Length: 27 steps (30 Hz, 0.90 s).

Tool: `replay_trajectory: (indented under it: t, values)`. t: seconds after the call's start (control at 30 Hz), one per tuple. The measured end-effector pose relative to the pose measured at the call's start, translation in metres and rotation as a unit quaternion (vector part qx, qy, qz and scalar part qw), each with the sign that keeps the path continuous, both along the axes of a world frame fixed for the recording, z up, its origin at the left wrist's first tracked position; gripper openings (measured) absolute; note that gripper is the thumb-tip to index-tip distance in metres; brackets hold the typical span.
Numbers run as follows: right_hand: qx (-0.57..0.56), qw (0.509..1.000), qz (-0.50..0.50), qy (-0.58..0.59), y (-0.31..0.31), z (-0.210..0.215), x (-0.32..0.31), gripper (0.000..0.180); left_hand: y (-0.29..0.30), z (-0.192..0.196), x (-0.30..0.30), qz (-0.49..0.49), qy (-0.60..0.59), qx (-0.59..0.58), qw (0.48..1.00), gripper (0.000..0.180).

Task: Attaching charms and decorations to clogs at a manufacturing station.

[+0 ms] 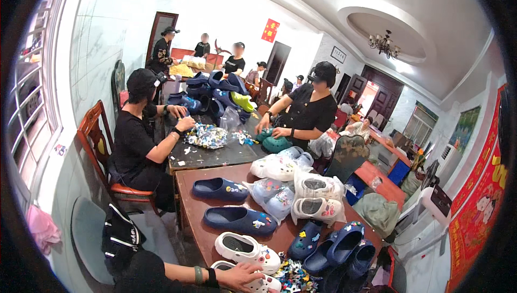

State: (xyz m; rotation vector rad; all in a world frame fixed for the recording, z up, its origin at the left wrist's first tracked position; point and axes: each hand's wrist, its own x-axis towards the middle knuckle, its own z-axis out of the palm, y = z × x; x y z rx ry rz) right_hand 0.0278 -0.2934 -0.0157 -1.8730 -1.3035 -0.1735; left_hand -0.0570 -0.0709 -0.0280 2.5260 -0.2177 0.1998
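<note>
— While your left hand [239, 278] lies flat at the bottom edge, what is under it?

— It rests on a white foam clog with small colourful charms [258, 284], fingers spread and loosely open over the upper, not clamped. Your forearm comes in from the lower left in a black sleeve, with a green bracelet [198, 274] and a black wristband [211, 277] at the wrist.

— And your right hand?

— It does not show, so you cannot tell whether it is open or closed.

— What lies about the clog?

— It sits at the near end of the long brown wooden table [188, 196]. Just beyond it is a second white clog with charms [246, 250], and just to its right a heap of small multicoloured charms [293, 277]. Further right lie dark blue clogs with charms [336, 247]. Up the table are two plain navy clogs [229, 204], one behind the other, and white clogs sealed in clear plastic bags [315, 196].

— Who else is near you?

— A person in black sits on a red wooden chair [97, 147] at the left, hands at a pile of patterned pieces [207, 135] on a dark tabletop [215, 155]. Opposite, another person in black leans over a teal clog [276, 143]. More people are further back, by a stack of blue clogs [215, 91].
</note>
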Motion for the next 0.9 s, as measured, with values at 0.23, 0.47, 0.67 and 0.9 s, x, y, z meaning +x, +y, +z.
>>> replay_trajectory:
  t: [0.23, 0.47, 0.67, 0.9]
  values:
    - [0.024, 0.999, -0.012, -0.035, 0.001, -0.001, 0.014, 0.022, -0.002, 0.007, 0.005, 0.027, 0.009, 0.042, 0.999, 0.085]
    - [-0.026, 0.998, 0.045, -0.033, -0.007, -0.002, 0.026, 0.019, 0.001, 0.021, 0.011, 0.040, -0.020, 0.044, 0.998, 0.076]
    - [-0.080, 0.995, 0.048, -0.034, -0.009, 0.035, 0.015, 0.027, 0.000, 0.019, 0.008, 0.044, -0.016, 0.028, 0.999, 0.076]
    - [-0.125, 0.988, 0.057, 0.072, -0.015, 0.054, -0.001, 0.023, -0.010, 0.021, -0.006, 0.054, -0.027, 0.024, 0.998, 0.075]
